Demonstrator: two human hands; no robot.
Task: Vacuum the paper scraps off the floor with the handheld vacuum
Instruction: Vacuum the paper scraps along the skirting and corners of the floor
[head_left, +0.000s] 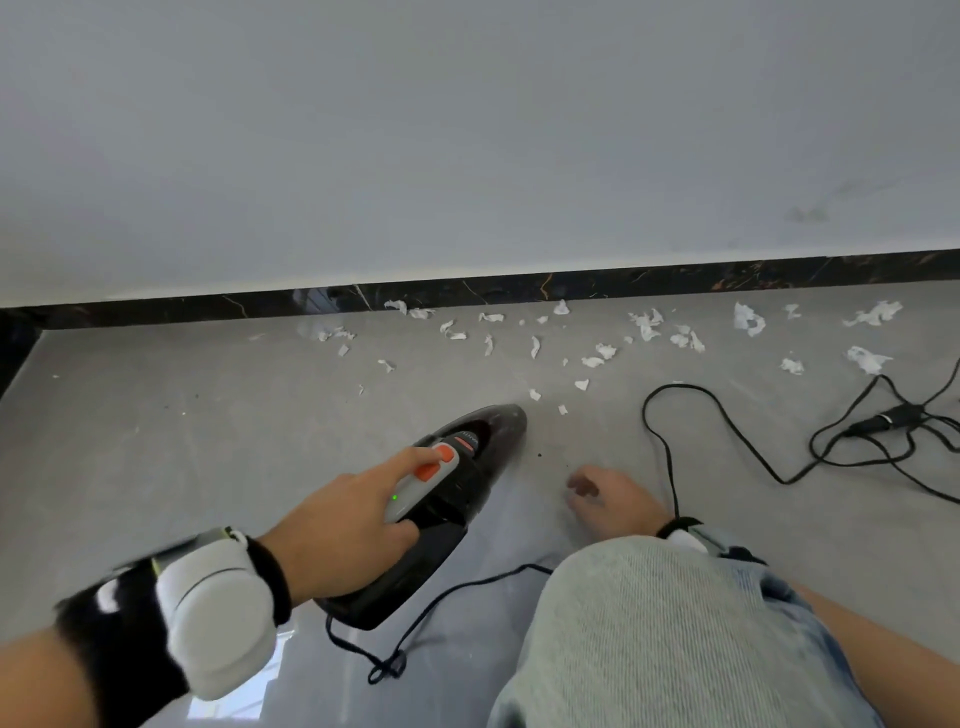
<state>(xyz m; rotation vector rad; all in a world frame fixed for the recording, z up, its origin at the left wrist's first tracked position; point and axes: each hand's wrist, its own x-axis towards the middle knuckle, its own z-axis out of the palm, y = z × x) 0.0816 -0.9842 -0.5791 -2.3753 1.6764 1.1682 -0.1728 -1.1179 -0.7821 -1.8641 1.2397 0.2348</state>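
Your left hand (343, 514) grips the handle of the black handheld vacuum (441, 499), its forefinger on the orange switch (444, 453) of the grey control panel. The vacuum's tinted nozzle points toward the black marble skirting board (519, 290). The torn white paper scraps (592, 358) lie scattered on the grey tiled floor (182, 415) between nozzle and skirting, nearest ones just beyond the nozzle. Your right hand (608, 501) rests beside the vacuum, fingers loosely curled, holding nothing. A black cord (727, 415) loops away from the skirting, past that hand.
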